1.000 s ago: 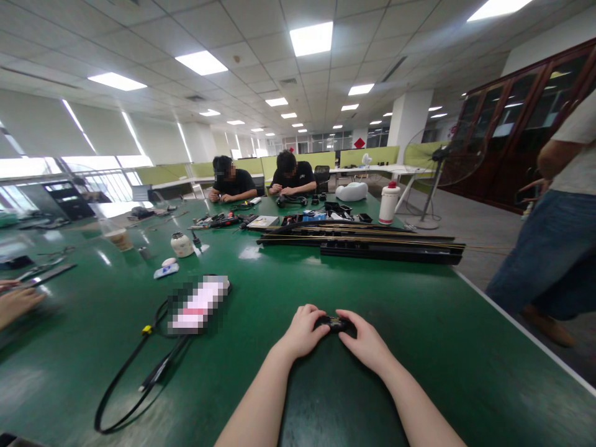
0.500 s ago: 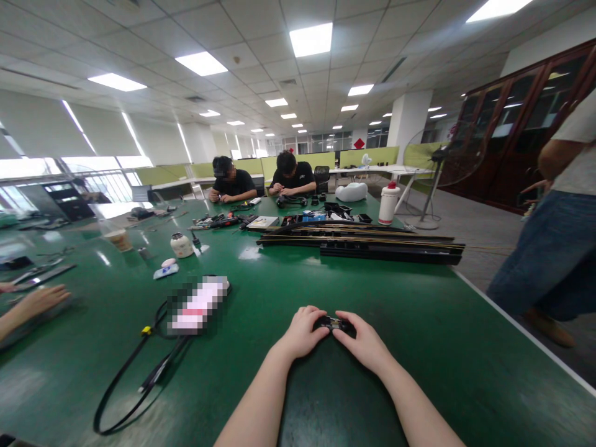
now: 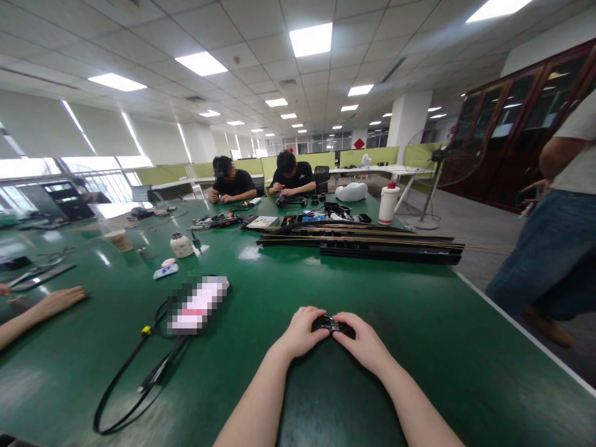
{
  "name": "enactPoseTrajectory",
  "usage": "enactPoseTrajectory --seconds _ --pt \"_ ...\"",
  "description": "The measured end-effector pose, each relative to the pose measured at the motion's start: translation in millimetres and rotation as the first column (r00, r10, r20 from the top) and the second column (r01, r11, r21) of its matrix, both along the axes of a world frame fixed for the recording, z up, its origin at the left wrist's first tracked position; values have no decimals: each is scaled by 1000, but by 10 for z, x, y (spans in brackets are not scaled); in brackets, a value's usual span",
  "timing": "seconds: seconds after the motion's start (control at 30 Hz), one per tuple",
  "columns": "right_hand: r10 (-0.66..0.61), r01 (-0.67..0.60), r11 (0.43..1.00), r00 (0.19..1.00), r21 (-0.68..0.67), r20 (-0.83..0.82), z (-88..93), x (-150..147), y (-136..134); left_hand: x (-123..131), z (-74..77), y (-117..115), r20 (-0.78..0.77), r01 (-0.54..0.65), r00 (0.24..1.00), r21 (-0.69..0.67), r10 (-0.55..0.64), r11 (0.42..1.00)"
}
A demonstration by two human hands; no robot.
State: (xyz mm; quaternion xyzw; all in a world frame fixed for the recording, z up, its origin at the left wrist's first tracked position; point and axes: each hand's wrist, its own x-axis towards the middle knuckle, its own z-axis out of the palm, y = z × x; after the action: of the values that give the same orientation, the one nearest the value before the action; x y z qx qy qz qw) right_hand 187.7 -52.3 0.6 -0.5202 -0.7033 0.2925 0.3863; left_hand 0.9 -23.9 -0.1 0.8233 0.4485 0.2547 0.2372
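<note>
L hand & R hand grasp 1 small blk part between them, near side of green table. Handling apparently mid-way, part not set aside; what's done/left on it: can't tell, too small.

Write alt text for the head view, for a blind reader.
A person's left hand and right hand hold a small black part at a green table. Beyond lie black rails; to the left, a phone and cable. Two people are across the table.

No text is showing legibly; tiny white print is appearing, unreadable, on a far black T-shirt.
</note>
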Motion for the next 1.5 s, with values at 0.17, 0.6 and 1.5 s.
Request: enactPoseTrajectory --seconds 0.17,0.6,1.5 --pt "-2 3 1000 1000 -11 13 -8 4 4 -8 2 4 1 1 1000 -11 -1 1000" --pt "-9 9 999 1000 -34 9 24 10 -7 -2 27 -4 5 0 1000 -27 0 1000" --pt "-304 224 950 817 -218 -490 88 141 88 14 20 -5 43 -39 998 -44 41 998"
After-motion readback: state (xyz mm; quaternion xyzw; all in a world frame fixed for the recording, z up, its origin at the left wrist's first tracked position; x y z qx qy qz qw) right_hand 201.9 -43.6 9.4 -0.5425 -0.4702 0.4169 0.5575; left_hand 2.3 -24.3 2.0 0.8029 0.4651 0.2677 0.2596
